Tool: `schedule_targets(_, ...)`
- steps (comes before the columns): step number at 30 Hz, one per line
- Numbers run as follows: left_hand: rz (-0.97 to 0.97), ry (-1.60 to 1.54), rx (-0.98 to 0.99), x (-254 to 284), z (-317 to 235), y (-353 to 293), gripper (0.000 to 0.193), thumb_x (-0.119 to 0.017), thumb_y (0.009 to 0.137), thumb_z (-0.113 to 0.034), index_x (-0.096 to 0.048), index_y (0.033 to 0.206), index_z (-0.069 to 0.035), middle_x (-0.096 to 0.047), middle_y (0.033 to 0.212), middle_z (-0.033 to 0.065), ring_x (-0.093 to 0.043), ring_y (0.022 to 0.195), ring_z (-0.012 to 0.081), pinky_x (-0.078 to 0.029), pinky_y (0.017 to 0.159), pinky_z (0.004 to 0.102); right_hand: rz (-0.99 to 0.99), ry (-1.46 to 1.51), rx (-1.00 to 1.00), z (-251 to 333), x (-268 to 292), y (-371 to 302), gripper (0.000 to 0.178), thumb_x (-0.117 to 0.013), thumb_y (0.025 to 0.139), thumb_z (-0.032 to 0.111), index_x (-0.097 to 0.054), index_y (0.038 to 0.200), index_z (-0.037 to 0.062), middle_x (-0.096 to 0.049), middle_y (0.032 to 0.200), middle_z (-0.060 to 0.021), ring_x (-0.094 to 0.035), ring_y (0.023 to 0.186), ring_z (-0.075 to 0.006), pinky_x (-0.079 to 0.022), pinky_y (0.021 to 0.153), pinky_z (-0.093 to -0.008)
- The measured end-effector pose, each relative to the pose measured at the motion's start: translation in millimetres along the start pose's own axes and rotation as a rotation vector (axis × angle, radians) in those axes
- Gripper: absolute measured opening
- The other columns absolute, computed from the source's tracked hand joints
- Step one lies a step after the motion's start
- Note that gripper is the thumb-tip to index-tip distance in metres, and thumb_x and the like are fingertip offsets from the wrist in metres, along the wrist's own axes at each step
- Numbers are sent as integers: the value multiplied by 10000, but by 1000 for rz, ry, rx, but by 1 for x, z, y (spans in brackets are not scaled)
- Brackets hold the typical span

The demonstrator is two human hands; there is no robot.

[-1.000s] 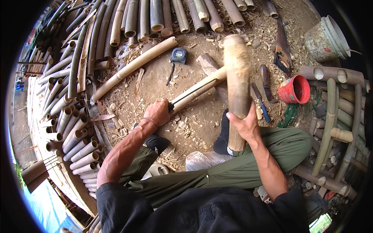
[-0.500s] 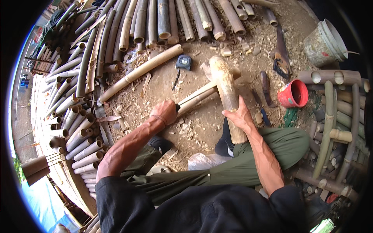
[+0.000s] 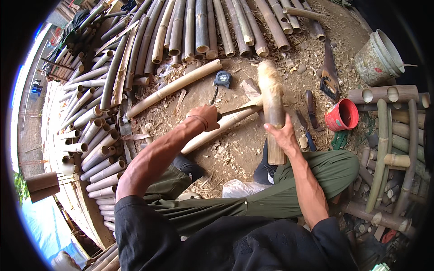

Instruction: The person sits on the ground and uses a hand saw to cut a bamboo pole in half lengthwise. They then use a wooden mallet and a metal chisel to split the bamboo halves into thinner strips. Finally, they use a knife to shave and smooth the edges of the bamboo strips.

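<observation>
My left hand [image 3: 204, 117] is closed round the black handle of a long-bladed knife [image 3: 239, 109]. The blade runs up to the right, over or alongside a pale bamboo pole [image 3: 199, 139] lying slantwise on the ground. In my right hand [image 3: 282, 134] is a thick round wooden club [image 3: 273, 101], gripped near its lower part. Its upper end is pale and frayed. The club hides the far end of the pole and the blade's tip, so I cannot tell whether it touches either.
Beyond the pole lie another bamboo pole [image 3: 176, 88] and a tape measure [image 3: 222, 79]. To the right are a handsaw [image 3: 329, 72], a blue-handled tool [image 3: 309, 139], a red bucket [image 3: 342, 114] and a dirty pail [image 3: 378, 61]. Bamboo poles [image 3: 202, 31] are stacked at the back and left.
My left hand has moved up and to the right with the knife, baring the pole's near end. The club stands more upright in my right hand. The whole view has shifted slightly.
</observation>
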State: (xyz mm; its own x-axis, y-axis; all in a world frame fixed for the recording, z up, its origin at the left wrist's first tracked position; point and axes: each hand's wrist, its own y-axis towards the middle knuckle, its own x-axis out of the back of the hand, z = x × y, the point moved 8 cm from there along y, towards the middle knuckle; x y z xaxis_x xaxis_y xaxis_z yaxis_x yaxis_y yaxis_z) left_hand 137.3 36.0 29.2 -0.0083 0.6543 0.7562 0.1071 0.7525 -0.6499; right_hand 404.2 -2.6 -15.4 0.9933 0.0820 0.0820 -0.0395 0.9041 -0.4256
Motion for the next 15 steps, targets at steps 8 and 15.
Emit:
schedule_targets(8,-139,-280,12,122,-39,-60,315,-718,853,-305,-654,837,2,-575,575,44,-542,447,109,-442,416,311,-169,-175,847,228,172,-17,889,-810,693,360,-383,1351,-59,-554,1193,-189,-567,1074,-265,-473,947,-370)
schedule_targets(15,-789,-676,-42,168,-17,-158,225,-632,946,-224,-587,840,-31,-520,580,-16,-432,469,72,-330,405,286,-159,-536,1304,420,162,-113,897,-784,766,290,-303,1415,-101,-501,1314,-295,-463,1299,-338,-373,1096,-410)
